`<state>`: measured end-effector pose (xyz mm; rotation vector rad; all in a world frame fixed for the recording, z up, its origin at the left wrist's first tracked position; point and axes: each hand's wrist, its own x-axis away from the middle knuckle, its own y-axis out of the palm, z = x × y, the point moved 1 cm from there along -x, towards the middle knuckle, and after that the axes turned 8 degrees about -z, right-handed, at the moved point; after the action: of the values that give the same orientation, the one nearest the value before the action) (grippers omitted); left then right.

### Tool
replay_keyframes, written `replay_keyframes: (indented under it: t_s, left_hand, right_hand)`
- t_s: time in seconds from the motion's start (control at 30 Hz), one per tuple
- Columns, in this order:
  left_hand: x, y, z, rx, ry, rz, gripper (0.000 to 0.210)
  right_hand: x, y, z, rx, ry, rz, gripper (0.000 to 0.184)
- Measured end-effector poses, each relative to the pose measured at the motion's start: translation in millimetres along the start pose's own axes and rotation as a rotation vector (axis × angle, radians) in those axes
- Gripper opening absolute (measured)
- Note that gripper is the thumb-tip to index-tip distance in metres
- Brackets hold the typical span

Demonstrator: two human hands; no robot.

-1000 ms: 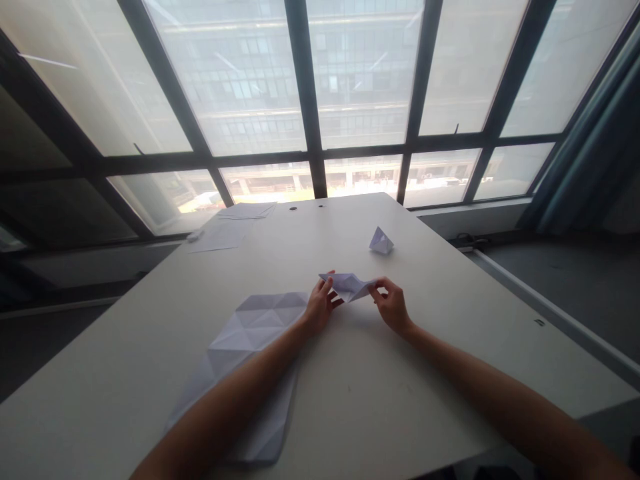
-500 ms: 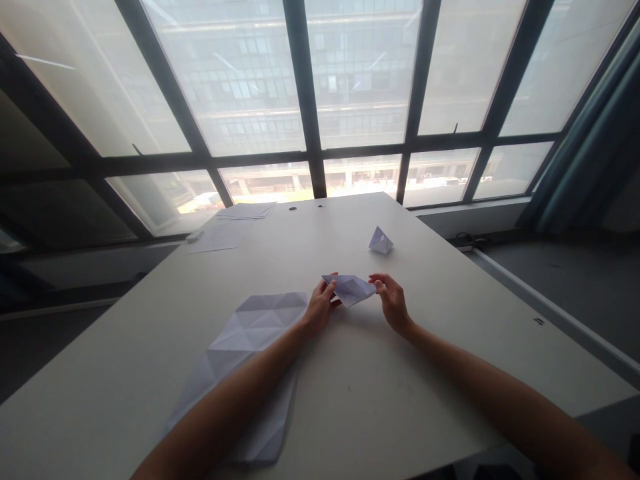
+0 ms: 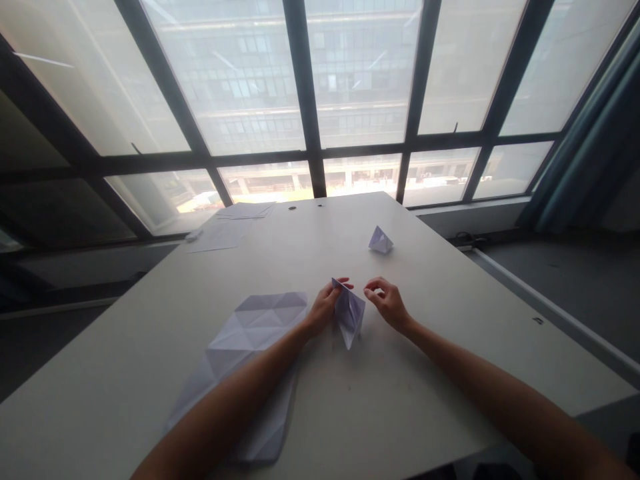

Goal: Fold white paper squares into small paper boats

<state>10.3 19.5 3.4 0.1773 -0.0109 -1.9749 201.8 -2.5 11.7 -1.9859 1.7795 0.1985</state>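
My left hand (image 3: 324, 309) grips a folded white origami piece (image 3: 349, 315) by its upper left side. The paper tilts, with one point up by my fingers and another pointing down toward the tabletop. To its right, my right hand (image 3: 388, 305) has loosely curled fingers and holds nothing that I can see. A small gap shows between its fingertips and the paper. Beyond the hands, a second folded paper shape (image 3: 381, 240), roughly pyramid-like, stands on the table.
A large creased sheet of paper (image 3: 245, 331) lies under and beside my left forearm on the white table (image 3: 400, 413). Flat paper sheets (image 3: 245, 211) rest at the far left corner. Windows (image 3: 360, 73) rise behind the table, and a curtain (image 3: 590, 133) hangs at the right.
The origami piece has turned from lying lengthwise between both hands to pointing downward in my left hand. My right hand has let go of its right tip.
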Motion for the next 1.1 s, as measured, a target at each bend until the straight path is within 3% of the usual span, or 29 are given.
replay_keyframes:
  t_s: [0.3, 0.47, 0.7, 0.97, 1.1]
  left_hand:
    - [1, 5.1, 6, -0.073, 0.064, -0.001, 0.034]
    - [0, 6.3, 5, -0.092, 0.064, -0.029, 0.033]
    - [-3, 2.2, 3, -0.088, 0.020, -0.159, 0.055]
    - [0, -1.9, 2, -0.088, -0.010, -0.218, 0.054]
    - [1, -0.9, 5, -0.155, -0.016, -0.234, 0.047]
  right_hand:
    - [5, 8, 2, -0.051, 0.054, -0.267, 0.036]
    - [4, 9, 9, -0.095, 0.102, -0.252, 0.041]
    - [0, 4, 16, -0.132, 0.116, -0.001, 0.038]
    - [1, 6, 18, -0.289, 0.236, -0.208, 0.049]
    - [1, 5, 15, -0.314, 0.257, -0.253, 0.050]
